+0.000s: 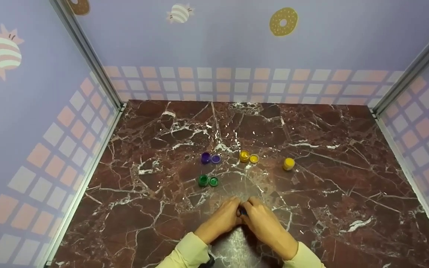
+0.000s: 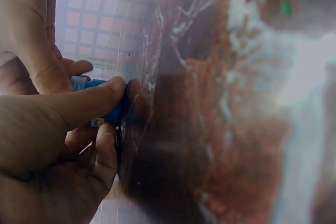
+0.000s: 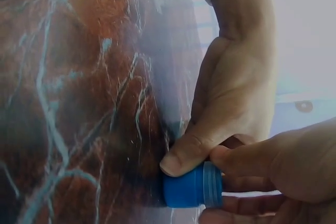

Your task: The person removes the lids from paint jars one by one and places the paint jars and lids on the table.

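A small blue paint jar (image 3: 184,188) is between both hands, low over the table near its front edge. My left hand (image 1: 223,216) grips the blue body, its thumb pressed along the side in both wrist views. At the clear-rimmed lid (image 3: 212,184), my right hand (image 1: 264,221) pinches with thumb and fingers. From the head view the jar is mostly hidden by the fingers. Just beyond the hands stands an uncapped green paint jar (image 1: 203,181), with its lid (image 1: 213,181) lying to its right.
Farther back are an uncapped purple jar (image 1: 206,158) with its lid (image 1: 216,159) and an uncapped yellow jar (image 1: 244,156) with its lid (image 1: 254,158). A capped yellow-topped jar (image 1: 289,163) stands to the right. Patterned panels (image 1: 214,44) enclose the marbled table (image 1: 143,208) on three sides.
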`<state>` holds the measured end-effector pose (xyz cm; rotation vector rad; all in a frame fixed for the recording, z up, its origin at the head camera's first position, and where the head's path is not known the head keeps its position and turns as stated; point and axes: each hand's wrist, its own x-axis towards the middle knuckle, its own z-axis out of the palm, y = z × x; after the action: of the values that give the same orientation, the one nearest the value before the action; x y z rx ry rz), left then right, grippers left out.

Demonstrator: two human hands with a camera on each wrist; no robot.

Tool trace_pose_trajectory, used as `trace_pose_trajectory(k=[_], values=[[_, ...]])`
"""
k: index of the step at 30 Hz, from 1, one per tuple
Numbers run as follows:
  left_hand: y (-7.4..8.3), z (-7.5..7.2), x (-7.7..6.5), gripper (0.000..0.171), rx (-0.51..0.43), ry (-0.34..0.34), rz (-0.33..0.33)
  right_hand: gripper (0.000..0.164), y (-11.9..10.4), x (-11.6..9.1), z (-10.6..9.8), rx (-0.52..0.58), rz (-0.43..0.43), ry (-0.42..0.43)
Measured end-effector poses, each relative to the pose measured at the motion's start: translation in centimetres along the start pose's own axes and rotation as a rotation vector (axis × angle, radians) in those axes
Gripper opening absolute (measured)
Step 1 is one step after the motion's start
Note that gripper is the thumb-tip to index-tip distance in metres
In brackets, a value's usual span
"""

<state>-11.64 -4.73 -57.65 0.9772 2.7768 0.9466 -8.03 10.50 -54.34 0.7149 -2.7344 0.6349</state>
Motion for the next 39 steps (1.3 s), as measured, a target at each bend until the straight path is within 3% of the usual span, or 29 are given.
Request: trace_pose_trajectory(k=[6,14,19,25,33,36,39], values=[[0.0,-0.1,0.1,0.04,-0.014,-0.025,-0.03,0.024,0.4,0.1,-0.2,-0.013,-0.068,-0.066],[0.1,-0.2,0.1,0.041,0.001,-0.031,-0.03,0.027,1.2,0.1,-0.3,0.031,-0.205,-0.088],[0.1,-0.3,0.1,0.04,-0.008,-0.028,-0.024,0.031,1.7,0.2,-0.4,0.057,-0.312,-0.062],[0.0,-0.3,0.0,0.037,-0.009,-0.009,-0.006,0.035,2.1,0.1,-0.2,0.109,-0.375,-0.027],[0.1,-0.2,-0.1,0.038,-0.013,-0.019,-0.018,0.033,2.7,-0.3,-0.5,0.259,-0.335,-0.013],[0.2,-0.2,0.0,0.039,-0.022,-0.027,-0.034,0.03,2.6,-0.3,-0.7,0.309,-0.254,0.044],[0.2,-0.2,0.1,0.039,-0.044,-0.029,-0.04,0.026,2.5,-0.1,-0.9,0.319,-0.109,0.135]])
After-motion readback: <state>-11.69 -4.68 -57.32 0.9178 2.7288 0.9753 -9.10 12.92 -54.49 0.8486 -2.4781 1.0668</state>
